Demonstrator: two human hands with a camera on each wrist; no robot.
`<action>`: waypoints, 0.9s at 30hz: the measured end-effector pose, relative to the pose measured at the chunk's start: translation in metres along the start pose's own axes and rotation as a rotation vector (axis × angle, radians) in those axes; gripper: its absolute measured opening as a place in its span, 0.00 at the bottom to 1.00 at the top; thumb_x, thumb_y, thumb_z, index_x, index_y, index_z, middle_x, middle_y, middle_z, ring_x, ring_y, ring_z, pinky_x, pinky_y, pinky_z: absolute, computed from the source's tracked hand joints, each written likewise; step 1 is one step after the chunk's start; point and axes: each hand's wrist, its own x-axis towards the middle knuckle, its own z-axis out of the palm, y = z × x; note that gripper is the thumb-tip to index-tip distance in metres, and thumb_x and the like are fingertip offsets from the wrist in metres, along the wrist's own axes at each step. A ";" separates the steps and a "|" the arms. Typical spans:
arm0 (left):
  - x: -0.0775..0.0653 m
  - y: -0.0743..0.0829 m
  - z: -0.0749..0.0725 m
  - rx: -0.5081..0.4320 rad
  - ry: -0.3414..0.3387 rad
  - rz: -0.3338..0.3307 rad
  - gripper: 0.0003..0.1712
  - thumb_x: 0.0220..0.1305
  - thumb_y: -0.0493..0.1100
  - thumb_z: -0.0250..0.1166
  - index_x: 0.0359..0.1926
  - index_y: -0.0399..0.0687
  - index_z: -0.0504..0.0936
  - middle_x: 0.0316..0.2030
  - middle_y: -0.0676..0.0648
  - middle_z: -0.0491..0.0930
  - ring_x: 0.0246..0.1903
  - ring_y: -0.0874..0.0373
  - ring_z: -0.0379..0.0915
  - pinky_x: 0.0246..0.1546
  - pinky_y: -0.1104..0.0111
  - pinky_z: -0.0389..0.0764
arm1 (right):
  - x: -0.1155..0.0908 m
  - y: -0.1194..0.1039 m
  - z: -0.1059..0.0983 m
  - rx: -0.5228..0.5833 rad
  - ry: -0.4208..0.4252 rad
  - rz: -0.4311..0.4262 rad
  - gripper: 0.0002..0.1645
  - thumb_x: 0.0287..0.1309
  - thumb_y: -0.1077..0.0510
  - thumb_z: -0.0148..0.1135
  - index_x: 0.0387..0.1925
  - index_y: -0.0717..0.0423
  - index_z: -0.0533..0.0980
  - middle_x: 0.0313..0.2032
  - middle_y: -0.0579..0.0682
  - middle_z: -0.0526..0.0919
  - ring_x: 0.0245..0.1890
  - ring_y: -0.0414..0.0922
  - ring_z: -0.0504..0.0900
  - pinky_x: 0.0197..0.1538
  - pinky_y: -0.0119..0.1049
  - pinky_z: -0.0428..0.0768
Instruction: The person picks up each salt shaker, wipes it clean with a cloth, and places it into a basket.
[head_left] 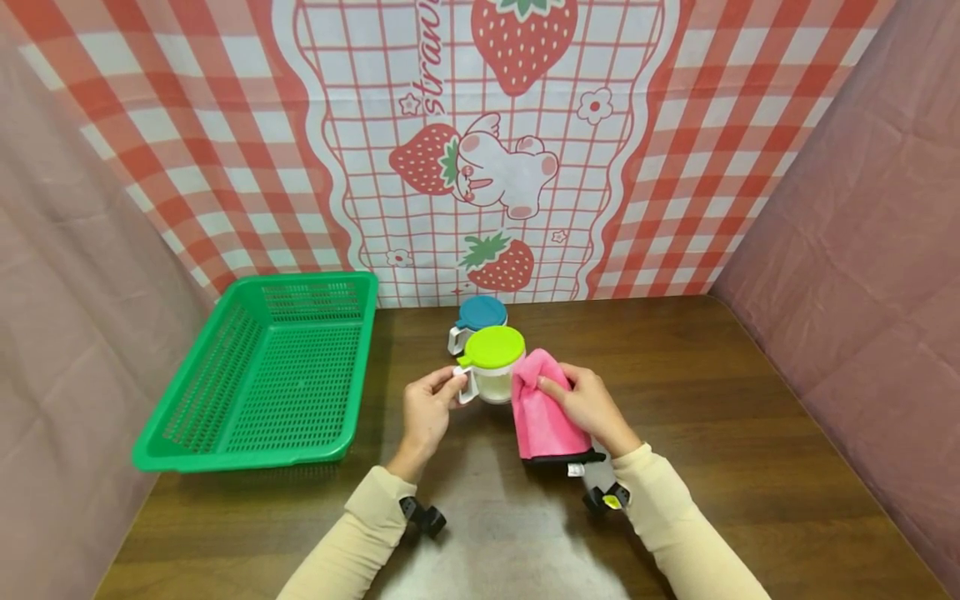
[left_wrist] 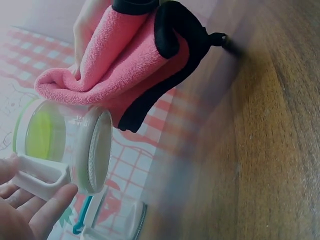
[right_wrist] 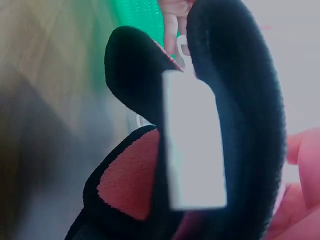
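Note:
My left hand point(head_left: 430, 410) pinches the white handle of a clear seasoning jar with a lime-green lid point(head_left: 495, 347). In the left wrist view the jar point(left_wrist: 75, 142) is held off the table, its ribbed base showing. A folded pink towel with black edging point(head_left: 547, 417) is gripped in my right hand point(head_left: 592, 406), at the jar's right side. The left wrist view shows the towel point(left_wrist: 120, 65) against the jar wall. Up close in the right wrist view are the towel's black edging point(right_wrist: 245, 100) and a white label point(right_wrist: 194, 145). A second jar with a blue lid point(head_left: 482, 312) stands just behind.
A green perforated plastic basket point(head_left: 352, 367) sits on the left of the brown wooden table point(head_left: 697, 400). Behind the table hangs a red-and-white checked strawberry cloth point(head_left: 637, 208). Pinkish curtains point(head_left: 847, 250) close off both sides.

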 end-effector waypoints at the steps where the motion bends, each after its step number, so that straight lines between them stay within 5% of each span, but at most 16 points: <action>1: 0.000 0.000 0.000 0.005 0.006 0.002 0.13 0.54 0.31 0.62 0.41 0.25 0.78 0.35 0.26 0.79 0.27 0.56 0.79 0.31 0.52 0.80 | -0.001 0.000 0.001 -0.007 0.001 -0.002 0.18 0.55 0.46 0.59 0.38 0.55 0.77 0.26 0.54 0.77 0.22 0.43 0.72 0.24 0.34 0.74; 7: 0.000 0.003 0.001 0.034 0.029 0.012 0.14 0.53 0.32 0.63 0.41 0.26 0.79 0.36 0.28 0.80 0.30 0.54 0.80 0.28 0.63 0.82 | -0.007 -0.004 0.004 -0.051 0.023 -0.032 0.17 0.54 0.46 0.60 0.37 0.54 0.77 0.25 0.53 0.77 0.23 0.43 0.71 0.24 0.34 0.73; 14: -0.011 0.023 0.004 0.070 0.027 0.035 0.14 0.53 0.31 0.63 0.40 0.24 0.79 0.36 0.28 0.80 0.31 0.50 0.79 0.30 0.56 0.81 | -0.012 -0.006 0.011 -0.133 0.097 -0.099 0.14 0.53 0.46 0.61 0.30 0.54 0.78 0.21 0.50 0.77 0.21 0.41 0.70 0.22 0.31 0.71; 22: -0.014 0.024 0.006 0.190 0.013 0.157 0.12 0.52 0.33 0.65 0.37 0.27 0.81 0.33 0.31 0.82 0.28 0.41 0.78 0.29 0.52 0.79 | -0.016 -0.009 0.014 -0.190 0.187 -0.153 0.13 0.53 0.49 0.61 0.23 0.54 0.75 0.18 0.49 0.74 0.20 0.42 0.68 0.23 0.31 0.67; 27: -0.015 0.024 0.006 0.184 0.007 0.160 0.12 0.52 0.32 0.65 0.37 0.27 0.81 0.33 0.31 0.81 0.28 0.39 0.78 0.29 0.49 0.78 | -0.016 -0.009 0.012 -0.196 0.202 -0.165 0.12 0.52 0.50 0.62 0.23 0.54 0.76 0.18 0.49 0.75 0.21 0.42 0.68 0.24 0.31 0.67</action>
